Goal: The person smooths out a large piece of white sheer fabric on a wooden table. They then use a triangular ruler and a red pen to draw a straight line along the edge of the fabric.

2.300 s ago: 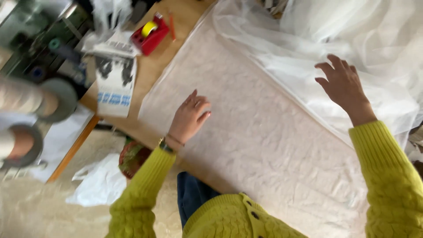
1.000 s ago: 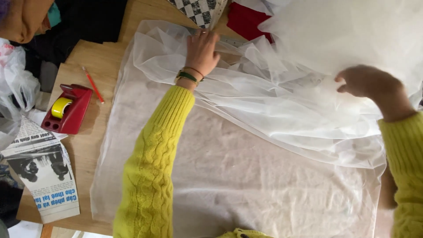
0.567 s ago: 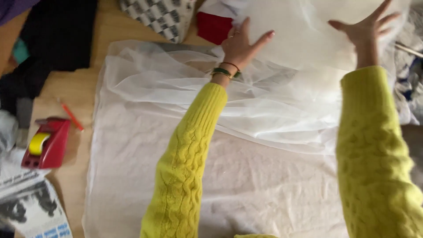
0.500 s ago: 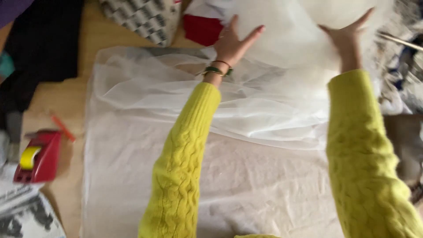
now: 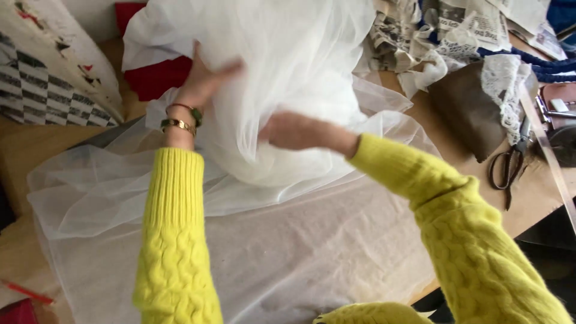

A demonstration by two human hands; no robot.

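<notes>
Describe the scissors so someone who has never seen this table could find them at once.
Start from the wooden table and go to its right edge, past the heap of white tulle that both hands press. The scissors lie just right of a brown pouch trimmed with white lace. They are the only dark metal tool with two loop handles.

no pkgs, labels, signs or screens in view.
</notes>
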